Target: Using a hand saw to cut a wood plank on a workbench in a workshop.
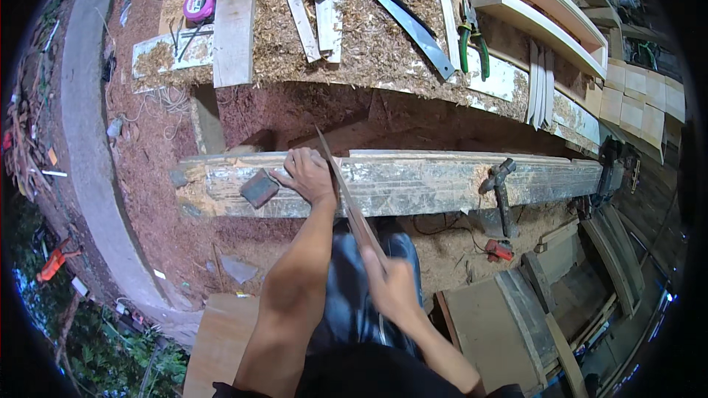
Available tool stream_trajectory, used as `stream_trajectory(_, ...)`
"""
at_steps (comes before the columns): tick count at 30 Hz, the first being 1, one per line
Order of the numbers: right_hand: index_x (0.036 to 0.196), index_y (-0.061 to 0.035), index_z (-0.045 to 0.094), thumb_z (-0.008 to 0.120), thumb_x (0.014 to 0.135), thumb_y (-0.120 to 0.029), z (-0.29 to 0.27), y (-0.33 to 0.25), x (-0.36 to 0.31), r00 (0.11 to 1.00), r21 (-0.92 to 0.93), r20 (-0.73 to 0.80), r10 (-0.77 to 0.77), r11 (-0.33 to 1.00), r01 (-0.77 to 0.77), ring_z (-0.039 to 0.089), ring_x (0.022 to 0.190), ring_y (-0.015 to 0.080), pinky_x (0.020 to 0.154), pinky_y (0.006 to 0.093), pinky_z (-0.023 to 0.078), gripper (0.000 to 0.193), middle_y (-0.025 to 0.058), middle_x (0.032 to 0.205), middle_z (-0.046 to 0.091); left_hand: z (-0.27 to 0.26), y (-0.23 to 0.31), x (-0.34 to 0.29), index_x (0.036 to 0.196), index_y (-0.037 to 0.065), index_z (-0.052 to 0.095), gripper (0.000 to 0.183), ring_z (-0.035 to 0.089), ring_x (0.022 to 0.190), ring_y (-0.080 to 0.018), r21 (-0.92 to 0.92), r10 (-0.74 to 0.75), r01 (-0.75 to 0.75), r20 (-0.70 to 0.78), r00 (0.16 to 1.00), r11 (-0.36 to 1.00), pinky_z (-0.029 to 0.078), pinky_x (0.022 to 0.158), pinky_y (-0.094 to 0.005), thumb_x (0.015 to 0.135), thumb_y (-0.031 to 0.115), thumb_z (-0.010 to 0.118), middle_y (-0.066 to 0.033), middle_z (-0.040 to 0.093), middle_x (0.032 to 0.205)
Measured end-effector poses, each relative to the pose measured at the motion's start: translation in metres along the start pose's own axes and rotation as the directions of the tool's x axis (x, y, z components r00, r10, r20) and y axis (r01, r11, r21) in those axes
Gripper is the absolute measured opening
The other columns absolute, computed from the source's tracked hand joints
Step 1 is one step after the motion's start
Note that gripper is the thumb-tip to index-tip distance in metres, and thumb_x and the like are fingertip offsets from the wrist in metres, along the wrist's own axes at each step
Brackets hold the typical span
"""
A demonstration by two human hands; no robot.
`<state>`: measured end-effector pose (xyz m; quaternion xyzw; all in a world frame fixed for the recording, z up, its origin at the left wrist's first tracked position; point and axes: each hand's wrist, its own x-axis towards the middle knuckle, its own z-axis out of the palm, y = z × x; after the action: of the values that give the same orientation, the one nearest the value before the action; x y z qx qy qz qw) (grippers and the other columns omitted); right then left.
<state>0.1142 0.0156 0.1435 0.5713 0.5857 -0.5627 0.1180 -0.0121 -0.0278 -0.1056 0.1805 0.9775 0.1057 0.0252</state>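
A hand saw (pixel 349 203) slants across a long, worn wooden beam (pixel 420 184), its narrow tip past the beam's far edge. My right hand (pixel 391 284), slightly blurred, is wrapped around the saw's near end above my lap. Just left of the blade, my left hand (pixel 306 175) presses on the far side of the beam with curled fingers; what lies under them is hidden. A dark block (pixel 259 188) rests beside that hand. Farther right on the beam lies a hammer (pixel 501 184), its handle pointing toward me. A thin pale strip (pixel 442 153) runs along the beam's far edge.
Across the gap, a shaving-covered bench (pixel 280 66) carries a try square (pixel 398 18), green-handled pliers (pixel 472 40), a pink tape measure (pixel 200 2), wooden strips and a wooden frame (pixel 546 15). Boards (pixel 479 317) lean at lower right, near a red object (pixel 499 250).
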Motion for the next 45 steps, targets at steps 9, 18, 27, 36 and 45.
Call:
stream_trajectory(9,0.078,0.0094,0.061,0.049,0.093,-0.040,0.038,0.006,0.106,0.989,0.011,-0.104,-0.103,0.994,0.105,0.059,0.054,0.0330,0.058,0.0441,0.044,0.053,0.0275,0.058,0.052,0.004,0.010,0.002,0.086,0.015,0.059,0.008,0.050,0.114,-0.0217,-0.067,-0.023,0.029,0.081,0.996,0.997,0.008,0.109,-0.0649,0.081,0.019,0.054,-0.0002,0.060,0.096)
stream_trajectory(18,0.082,0.0068,0.065,0.045,0.097,-0.037,0.002,0.028,-0.003,0.983,0.038,-0.094,-0.156,0.986,0.160,0.055,0.055,0.0135,0.054,0.0378,0.044,0.050,0.0193,0.052,0.052,-0.013,0.015,0.007,0.089,0.013,0.061,0.011,0.050,0.116,-0.0223,0.012,-0.029,0.028,0.072,0.997,1.000,0.010,0.110,-0.0632,0.083,0.017,0.052,-0.0010,0.061,0.101)
stream_trajectory(27,0.078,0.0052,0.064,0.047,0.096,-0.038,0.004,0.017,0.013,0.999,0.007,0.004,-0.048,0.999,0.048,0.050,0.050,0.0145,0.053,0.0369,0.043,0.050,0.0171,0.052,0.050,-0.006,0.010,0.003,0.086,0.014,0.061,0.008,0.051,0.114,-0.0209,0.039,-0.004,0.004,0.000,1.000,0.999,0.011,0.110,-0.0629,0.083,0.018,0.055,-0.0006,0.059,0.096)
stream_trajectory(36,0.061,0.0071,0.053,0.042,0.096,-0.046,0.039,0.014,0.118,0.988,-0.016,-0.053,-0.142,0.990,0.141,0.046,0.050,0.0166,0.051,0.0415,0.039,0.065,0.0156,0.048,0.043,0.005,-0.002,-0.001,0.082,0.013,0.060,0.007,0.052,0.113,-0.0224,0.027,-0.010,0.009,0.029,1.000,1.000,0.010,0.109,-0.0648,0.082,0.017,0.054,-0.0015,0.060,0.095)
stream_trajectory(45,0.077,0.0086,0.062,0.047,0.096,-0.036,-0.001,0.003,-0.014,0.998,0.052,-0.009,0.061,0.997,-0.060,0.050,0.048,0.0192,0.051,0.0401,0.041,0.051,0.0210,0.052,0.047,-0.017,0.014,0.011,0.080,0.012,0.059,0.009,0.052,0.108,-0.0236,0.010,0.037,-0.037,0.011,0.999,0.999,0.010,0.109,-0.0652,0.080,0.019,0.054,-0.0020,0.058,0.091)
